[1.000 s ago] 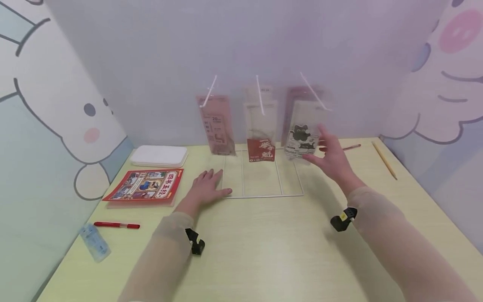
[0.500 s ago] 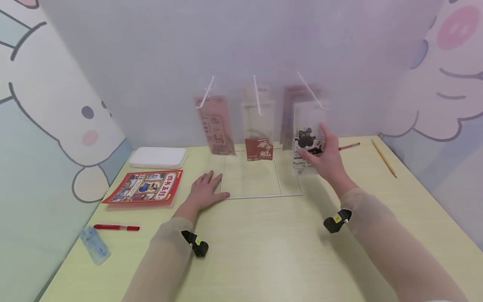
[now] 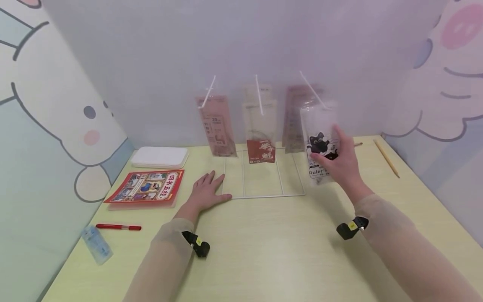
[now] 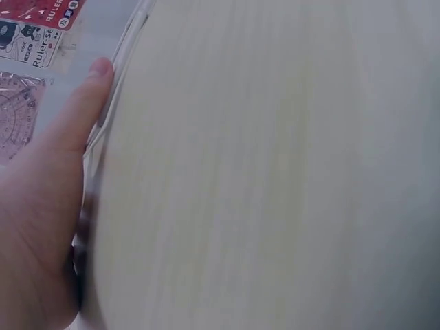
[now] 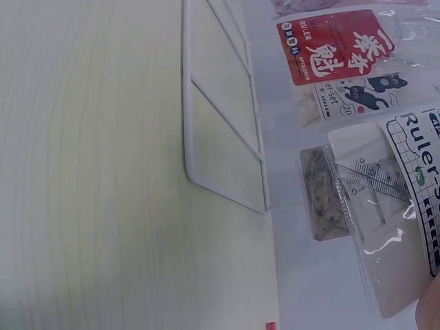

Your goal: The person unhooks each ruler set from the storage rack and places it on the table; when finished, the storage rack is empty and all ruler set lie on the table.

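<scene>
Head view looks down the table (image 3: 264,251); wrist views sit close — both sharing the wire rack (image 5: 227,137).

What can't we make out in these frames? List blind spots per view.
- Head view: small print on the ruler-set packet is too small, and the right hand covers its lower part.
- Right wrist view: the right hand is cut off at the corner; its grip is unseen.
- Left wrist view: the left hand shows only one edge; the tabletop is blurred.

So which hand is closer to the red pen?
Left. The left hand lies flat on the table to the right of the red pen; the right hand holds the ruler packet far across.
</scene>
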Motion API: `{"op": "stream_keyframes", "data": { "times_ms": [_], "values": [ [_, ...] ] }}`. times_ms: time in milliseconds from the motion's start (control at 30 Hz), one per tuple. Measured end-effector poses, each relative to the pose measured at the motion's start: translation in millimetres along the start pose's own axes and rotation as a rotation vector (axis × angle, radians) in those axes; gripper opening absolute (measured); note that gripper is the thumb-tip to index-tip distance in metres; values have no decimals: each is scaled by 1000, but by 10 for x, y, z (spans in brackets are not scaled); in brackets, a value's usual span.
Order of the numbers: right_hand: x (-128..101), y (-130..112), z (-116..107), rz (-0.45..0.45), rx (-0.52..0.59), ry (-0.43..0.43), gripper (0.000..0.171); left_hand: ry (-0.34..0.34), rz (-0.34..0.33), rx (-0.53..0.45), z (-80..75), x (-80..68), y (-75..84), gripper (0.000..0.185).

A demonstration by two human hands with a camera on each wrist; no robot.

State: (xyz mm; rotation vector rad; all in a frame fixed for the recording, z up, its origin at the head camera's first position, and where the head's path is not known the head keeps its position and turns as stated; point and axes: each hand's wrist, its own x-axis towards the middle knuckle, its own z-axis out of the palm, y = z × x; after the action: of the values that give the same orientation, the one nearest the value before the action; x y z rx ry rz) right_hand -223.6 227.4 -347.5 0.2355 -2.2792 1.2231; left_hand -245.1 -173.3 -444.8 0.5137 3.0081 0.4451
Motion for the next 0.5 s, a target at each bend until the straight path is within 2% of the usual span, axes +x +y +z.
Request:
{"op": "stream_keyframes", "data": {
  "times_ms": [500],
  "values": [
    [-226, -1, -183, -73, -70, 35, 97, 10, 1, 17, 50, -1, -29, 89]
  ]
}}
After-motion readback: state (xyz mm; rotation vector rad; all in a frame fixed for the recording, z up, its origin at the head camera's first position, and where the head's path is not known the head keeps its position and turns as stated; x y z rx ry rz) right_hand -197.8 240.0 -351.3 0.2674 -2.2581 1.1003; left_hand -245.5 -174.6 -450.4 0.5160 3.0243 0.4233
